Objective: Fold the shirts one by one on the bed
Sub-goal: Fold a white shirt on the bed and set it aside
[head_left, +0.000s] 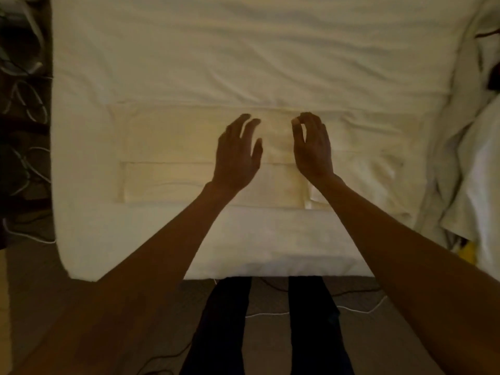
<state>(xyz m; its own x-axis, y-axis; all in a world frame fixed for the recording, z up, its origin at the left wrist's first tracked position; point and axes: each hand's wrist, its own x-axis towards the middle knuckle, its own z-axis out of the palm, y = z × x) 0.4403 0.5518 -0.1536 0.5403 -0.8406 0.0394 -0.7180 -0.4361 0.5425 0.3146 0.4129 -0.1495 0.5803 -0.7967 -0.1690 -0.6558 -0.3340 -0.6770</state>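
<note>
A pale cream shirt lies flat on the white bed, spread left to right, with a narrow strip folded over along its near edge. Both of my hands hover just above its middle. My left hand has its fingers spread and holds nothing. A short gap to its right, my right hand is also empty, fingers loosely curved and thumb near the forefinger. Whether either hand touches the cloth is unclear in the dim light.
A heap of white cloth is bunched at the bed's right side. Cables lie tangled on the dark floor to the left, and a white cable runs by my legs at the bed's near edge.
</note>
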